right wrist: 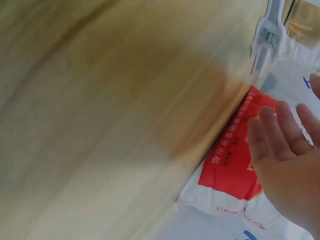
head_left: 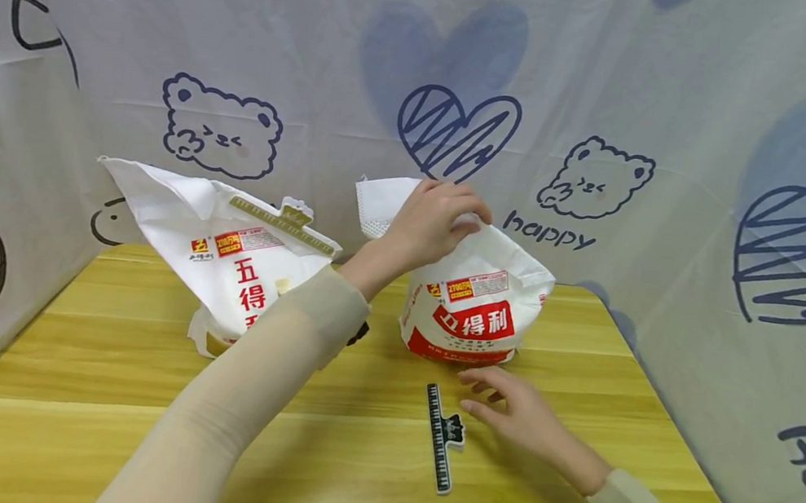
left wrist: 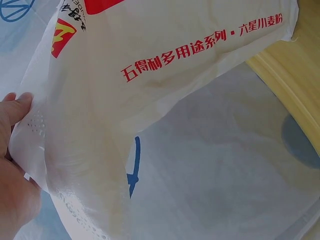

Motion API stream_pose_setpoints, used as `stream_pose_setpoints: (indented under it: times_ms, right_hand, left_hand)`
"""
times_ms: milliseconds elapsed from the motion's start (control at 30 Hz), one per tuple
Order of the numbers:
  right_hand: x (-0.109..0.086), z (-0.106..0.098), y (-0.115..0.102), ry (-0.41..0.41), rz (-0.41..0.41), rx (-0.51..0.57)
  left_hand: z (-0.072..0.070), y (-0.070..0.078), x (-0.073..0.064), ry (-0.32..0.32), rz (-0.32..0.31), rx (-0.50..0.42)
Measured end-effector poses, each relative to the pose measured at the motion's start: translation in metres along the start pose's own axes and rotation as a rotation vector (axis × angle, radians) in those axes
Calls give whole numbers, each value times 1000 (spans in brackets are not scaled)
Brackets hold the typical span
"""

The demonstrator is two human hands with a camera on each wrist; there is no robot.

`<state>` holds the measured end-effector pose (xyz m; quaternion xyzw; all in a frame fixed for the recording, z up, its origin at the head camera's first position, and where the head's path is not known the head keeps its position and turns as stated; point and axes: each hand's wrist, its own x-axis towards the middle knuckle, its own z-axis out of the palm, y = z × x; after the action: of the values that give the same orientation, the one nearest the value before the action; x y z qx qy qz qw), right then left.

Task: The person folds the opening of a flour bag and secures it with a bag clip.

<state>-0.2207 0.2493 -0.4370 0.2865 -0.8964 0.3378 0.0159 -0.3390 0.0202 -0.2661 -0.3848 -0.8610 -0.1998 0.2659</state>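
My left hand [head_left: 436, 220] pinches the folded top of the right-hand flour bag [head_left: 476, 292], a white bag with red print. In the left wrist view, the thumb and fingers grip its perforated upper edge [left wrist: 37, 125]. Low over the table, my right hand [head_left: 519, 411] has its fingers extended and holds nothing. It hovers just right of a black long-jawed clip [head_left: 439, 440] with a piano-key pattern, lying flat on the wood. The right wrist view shows these loose fingers [right wrist: 270, 132] in front of the bag's red base, the clip [right wrist: 270, 37] nearby.
On the left stands a second flour bag [head_left: 225, 257], its top folded over under a gold piano-key clip [head_left: 284, 223]. My left forearm covers part of it. A printed cloth [head_left: 335, 56] hangs behind and beside the wooden table [head_left: 100, 400].
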Motion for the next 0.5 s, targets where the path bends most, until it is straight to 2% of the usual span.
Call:
stream_pose_setpoints:
  times_ms: [167, 500]
  right_hand:
    - [-1, 7, 3, -91, 24, -23]
    - [-2, 12, 4, -146, 9, -75]
  left_hand:
    - [0, 0, -1, 0, -2, -2]
    - [0, 0, -1, 1, -3, -3]
